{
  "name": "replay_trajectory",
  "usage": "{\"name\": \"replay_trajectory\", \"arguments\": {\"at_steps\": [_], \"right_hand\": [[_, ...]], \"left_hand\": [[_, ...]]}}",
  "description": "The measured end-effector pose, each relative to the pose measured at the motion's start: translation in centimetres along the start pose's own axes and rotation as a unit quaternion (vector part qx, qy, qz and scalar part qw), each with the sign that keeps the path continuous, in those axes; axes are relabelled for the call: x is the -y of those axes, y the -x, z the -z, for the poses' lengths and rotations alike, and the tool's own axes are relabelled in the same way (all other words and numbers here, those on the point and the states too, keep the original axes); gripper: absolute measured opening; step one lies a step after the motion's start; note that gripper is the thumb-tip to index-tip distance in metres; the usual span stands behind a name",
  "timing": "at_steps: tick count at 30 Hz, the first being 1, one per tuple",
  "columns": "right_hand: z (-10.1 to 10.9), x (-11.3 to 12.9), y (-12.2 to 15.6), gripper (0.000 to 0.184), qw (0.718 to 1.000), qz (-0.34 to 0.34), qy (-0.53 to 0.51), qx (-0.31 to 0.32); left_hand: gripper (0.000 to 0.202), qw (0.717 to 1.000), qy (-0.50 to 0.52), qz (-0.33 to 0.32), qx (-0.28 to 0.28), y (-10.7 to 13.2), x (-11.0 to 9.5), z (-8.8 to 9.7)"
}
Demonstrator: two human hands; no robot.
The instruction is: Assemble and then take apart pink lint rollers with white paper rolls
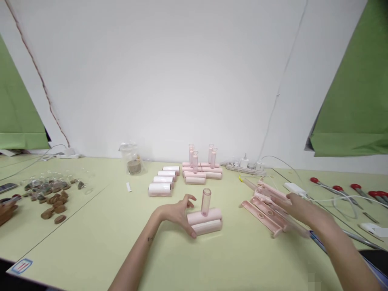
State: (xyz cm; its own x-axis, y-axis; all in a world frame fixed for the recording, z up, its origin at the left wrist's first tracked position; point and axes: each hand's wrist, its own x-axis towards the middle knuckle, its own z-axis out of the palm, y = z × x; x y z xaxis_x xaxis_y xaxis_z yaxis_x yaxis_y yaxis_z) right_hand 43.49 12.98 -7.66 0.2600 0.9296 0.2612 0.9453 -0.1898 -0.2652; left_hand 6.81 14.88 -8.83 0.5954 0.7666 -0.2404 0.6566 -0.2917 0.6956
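My left hand (178,213) rests on the pale green table (91,242), its fingers curled against the left end of a pink lint roller (204,221) lying in front of me. The roller's clear pink handle tube (206,201) stands upright on top. My right hand (298,208) reaches over a row of pink roller covers (265,206) lying side by side at the right; its fingers are stretched out flat on them.
White paper refill rolls (162,182) lie in a row behind, beside several finished pink rollers (201,169) with upright handles. A plastic bag (132,159), a power strip (247,166), brown discs (54,204) at left and red-tipped tools (348,190) at right.
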Motion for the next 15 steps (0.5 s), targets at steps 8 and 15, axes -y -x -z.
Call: {"name": "replay_trajectory", "arguments": {"at_steps": [8, 15], "right_hand": [[-2.8, 10.5, 4.1, 0.051, 0.952, 0.185, -0.224, 0.093], [-4.9, 11.5, 5.7, 0.025, 0.917, 0.226, -0.328, -0.021]], "left_hand": [[0.063, 0.991, 0.064, -0.092, -0.08, -2.1, 0.1, -3.4], [0.061, 0.974, 0.119, -0.138, -0.131, -3.4, 1.0, -4.9]]}}
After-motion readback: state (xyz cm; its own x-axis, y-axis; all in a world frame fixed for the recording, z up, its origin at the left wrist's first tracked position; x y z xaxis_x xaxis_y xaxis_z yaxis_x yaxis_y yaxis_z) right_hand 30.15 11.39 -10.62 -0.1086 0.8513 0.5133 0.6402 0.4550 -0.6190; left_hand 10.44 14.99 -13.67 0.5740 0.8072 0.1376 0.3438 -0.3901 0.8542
